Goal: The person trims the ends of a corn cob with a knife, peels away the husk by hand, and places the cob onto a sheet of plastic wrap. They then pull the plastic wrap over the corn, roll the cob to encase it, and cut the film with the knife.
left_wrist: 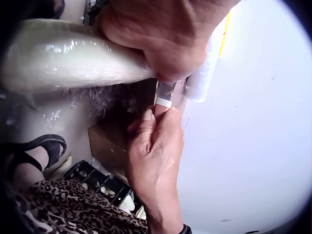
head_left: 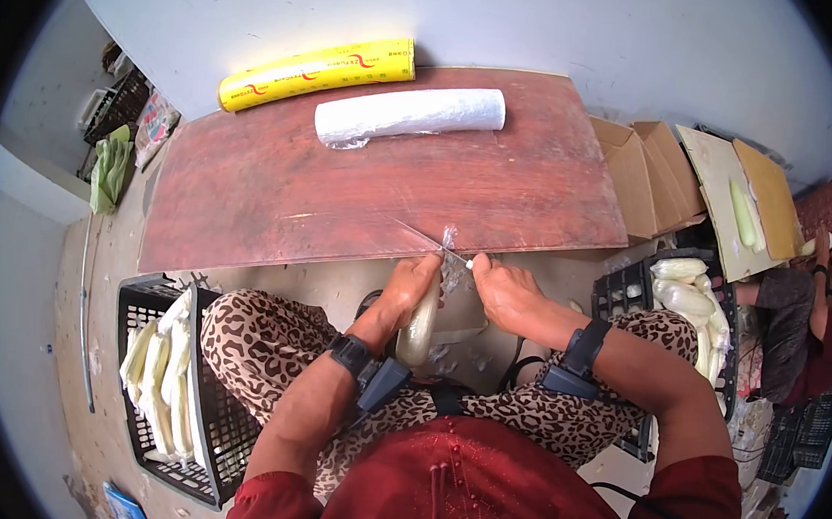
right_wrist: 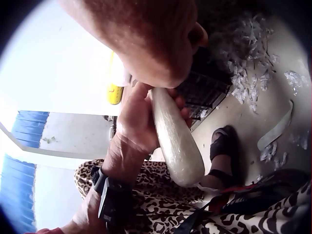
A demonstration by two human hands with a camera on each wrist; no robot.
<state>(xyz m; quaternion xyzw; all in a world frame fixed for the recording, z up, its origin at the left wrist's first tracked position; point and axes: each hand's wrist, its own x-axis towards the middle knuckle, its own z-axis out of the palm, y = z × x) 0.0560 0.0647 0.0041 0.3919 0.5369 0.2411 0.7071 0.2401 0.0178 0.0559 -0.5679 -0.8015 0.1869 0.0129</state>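
Note:
A long, pale green-white vegetable (head_left: 417, 335), wrapped tight in clear film, is gripped by my left hand (head_left: 408, 290) near the table's front edge. Its thick rounded end (right_wrist: 180, 163) points back toward my lap, while the narrow end is inside the fingers. My right hand (head_left: 515, 297) holds a knife (left_wrist: 163, 103) by its brown handle with a white collar. The thin blade (head_left: 427, 235) reaches past the left fingers, over the table edge. A crumpled scrap of clear film (head_left: 450, 235) stands beside the blade.
On the red-brown table (head_left: 247, 190) lie a white film roll (head_left: 412, 115) and a yellow printed roll (head_left: 318, 72). Black crates (head_left: 224, 381) of wrapped vegetables flank my legs. A cardboard box (head_left: 634, 174) stands right of the table. Film scraps (right_wrist: 253, 68) litter the floor. Another person's arm (head_left: 819, 288) shows at far right.

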